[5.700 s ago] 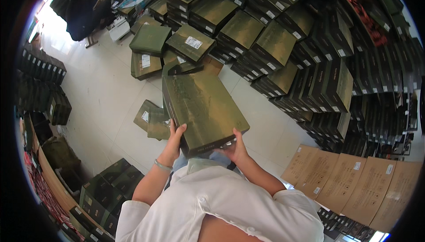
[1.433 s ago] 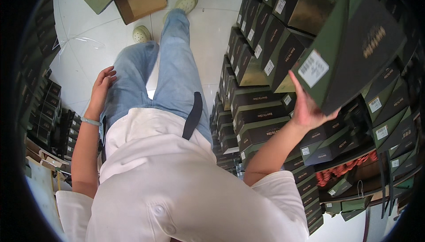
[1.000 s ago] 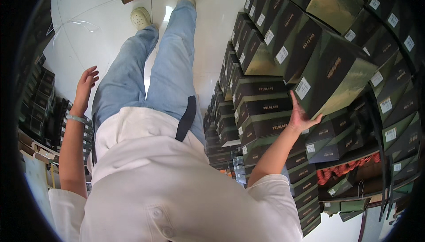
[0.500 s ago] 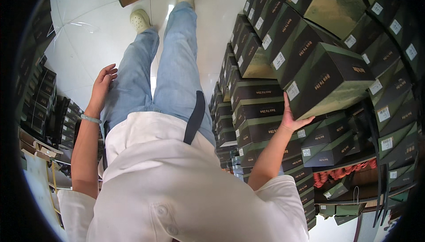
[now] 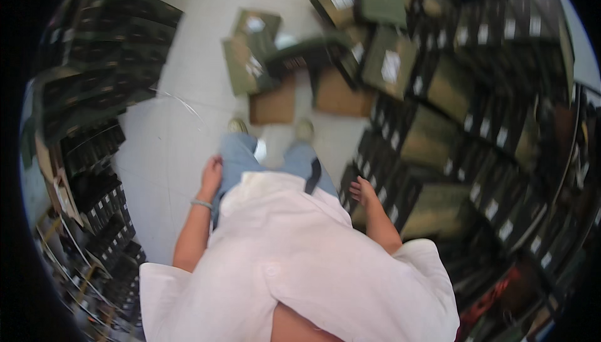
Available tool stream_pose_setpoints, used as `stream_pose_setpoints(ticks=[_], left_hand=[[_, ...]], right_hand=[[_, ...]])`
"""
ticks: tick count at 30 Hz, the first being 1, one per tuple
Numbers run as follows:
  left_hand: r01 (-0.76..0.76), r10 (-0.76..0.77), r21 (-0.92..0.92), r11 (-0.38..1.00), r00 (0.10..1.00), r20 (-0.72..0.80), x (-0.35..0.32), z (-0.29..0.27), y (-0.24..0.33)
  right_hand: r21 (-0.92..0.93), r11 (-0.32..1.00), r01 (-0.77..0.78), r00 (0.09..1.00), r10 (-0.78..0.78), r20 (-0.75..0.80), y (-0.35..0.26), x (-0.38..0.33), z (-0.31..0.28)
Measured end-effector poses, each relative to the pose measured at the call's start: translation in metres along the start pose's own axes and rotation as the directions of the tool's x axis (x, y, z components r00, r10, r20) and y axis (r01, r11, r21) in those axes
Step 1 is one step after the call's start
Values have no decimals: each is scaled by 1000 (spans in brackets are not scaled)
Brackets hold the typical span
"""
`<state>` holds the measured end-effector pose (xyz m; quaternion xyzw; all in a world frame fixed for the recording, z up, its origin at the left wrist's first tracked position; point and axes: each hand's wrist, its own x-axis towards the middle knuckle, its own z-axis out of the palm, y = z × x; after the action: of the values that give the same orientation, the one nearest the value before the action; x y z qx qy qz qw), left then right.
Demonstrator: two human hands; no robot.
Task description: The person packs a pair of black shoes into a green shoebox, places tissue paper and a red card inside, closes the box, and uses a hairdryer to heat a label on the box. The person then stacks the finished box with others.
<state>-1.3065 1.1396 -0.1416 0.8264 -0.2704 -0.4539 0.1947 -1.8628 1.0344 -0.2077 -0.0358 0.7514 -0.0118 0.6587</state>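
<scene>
My left hand (image 5: 213, 173) hangs beside my left thigh with nothing visible in it; its fingers look loosely bent and are blurred. My right hand (image 5: 362, 190) is held out on the right, fingers stretched and slightly apart, with nothing in it. Nearest to it are stacked dark green shoe boxes (image 5: 391, 167), from which it appears apart. Beyond my feet, several green shoe boxes (image 5: 389, 66) lie in a loose heap on the floor. Two open brown box parts (image 5: 273, 105) lie closest to my shoes.
Tall stacks of dark shoe boxes (image 5: 106, 98) line the left side. More stacks (image 5: 494, 104) fill the right, rising close to my right arm. The pale tiled floor (image 5: 147, 148) runs between them, with a thin clear strip (image 5: 183, 103) on it.
My right hand has left the large shoe box in the right stack and moved down toward my side. The view has shifted, bringing the floor heap into sight; my left hand stays by the thigh.
</scene>
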Motion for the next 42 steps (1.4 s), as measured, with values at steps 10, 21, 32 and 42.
stream_pose_setpoints(ticks=[10, 21, 32, 42], left_hand=[[196, -212, -133, 972, 969, -126, 106, -143, -91], [81, -247, -340, 937, 843, -477, 220, -410, -83], [-21, -183, -334, 942, 804, -566, 381, -504, 43], [108, -128, -161, 981, 985, -119, 571, -571, 251]], right_hand=[[83, 647, 758, 651, -743, -157, -331, -51, 244], [-664, 355, 658, 745, -438, 504, -346, -76, 539], [-746, 374, 551, 753, -609, 251, -606, 67, 602], [-367, 623, 691, 721, -627, 294, -784, -54, 822]])
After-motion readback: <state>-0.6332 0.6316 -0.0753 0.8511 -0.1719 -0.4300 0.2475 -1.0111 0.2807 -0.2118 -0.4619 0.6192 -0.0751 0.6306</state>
